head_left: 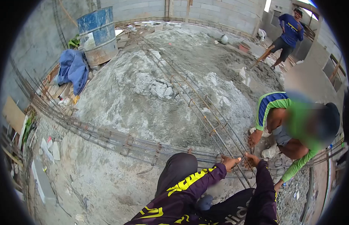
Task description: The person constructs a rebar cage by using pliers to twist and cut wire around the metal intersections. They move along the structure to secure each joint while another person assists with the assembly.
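Note:
A long rebar cage (195,103) with square stirrups reaches from the far side of the mound down to my lap. My left hand (230,162) is closed around its left bars near the close end. Just beside it, my right hand (251,160) grips the right bars of the same cage. Beneath both hands runs a second rebar cage (122,144), crossing the first one and curving away to the left. A crouching person's hand (254,138) is close to the bars on the right, and that person's other hand (279,185) reaches down near the crossing.
A grey sand and cement mound (152,86) fills the middle. Behind it stand a blue drum (97,33) and a blue cloth (72,69). Another person (289,35) stands with a wooden-handled tool (262,57) at the back right. A white block (42,182) lies at left.

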Motion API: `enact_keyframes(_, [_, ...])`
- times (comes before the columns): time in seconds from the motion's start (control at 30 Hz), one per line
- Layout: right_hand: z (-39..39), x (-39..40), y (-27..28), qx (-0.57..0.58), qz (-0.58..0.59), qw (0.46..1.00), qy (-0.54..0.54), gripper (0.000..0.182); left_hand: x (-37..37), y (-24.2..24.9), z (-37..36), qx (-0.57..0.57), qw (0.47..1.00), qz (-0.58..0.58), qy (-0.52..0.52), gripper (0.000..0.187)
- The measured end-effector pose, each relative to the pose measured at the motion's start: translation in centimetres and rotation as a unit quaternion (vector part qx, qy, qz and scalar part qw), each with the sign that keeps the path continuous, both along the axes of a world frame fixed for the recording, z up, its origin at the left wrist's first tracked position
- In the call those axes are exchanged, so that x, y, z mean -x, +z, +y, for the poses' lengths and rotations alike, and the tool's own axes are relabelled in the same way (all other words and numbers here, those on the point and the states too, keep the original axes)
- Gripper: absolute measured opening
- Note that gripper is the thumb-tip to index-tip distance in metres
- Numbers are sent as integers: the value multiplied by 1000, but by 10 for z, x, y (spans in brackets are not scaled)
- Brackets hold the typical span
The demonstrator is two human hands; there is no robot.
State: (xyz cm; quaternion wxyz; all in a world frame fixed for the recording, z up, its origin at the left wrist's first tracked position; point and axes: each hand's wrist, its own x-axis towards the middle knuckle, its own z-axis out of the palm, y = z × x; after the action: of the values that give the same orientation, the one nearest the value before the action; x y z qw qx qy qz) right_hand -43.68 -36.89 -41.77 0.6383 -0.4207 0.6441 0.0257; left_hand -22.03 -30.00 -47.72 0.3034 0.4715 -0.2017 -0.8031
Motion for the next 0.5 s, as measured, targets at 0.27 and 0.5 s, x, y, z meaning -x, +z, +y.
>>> enact_keyframes(0.27, [8, 1, 12, 26, 13, 999, -18, 71, -11, 53, 9, -22, 999, 38, -12, 107])
enact_keyframes(0.5, [14, 2, 31, 83, 51, 995, -4, 71, -9, 7, -6, 267, 952, -32, -146, 90])
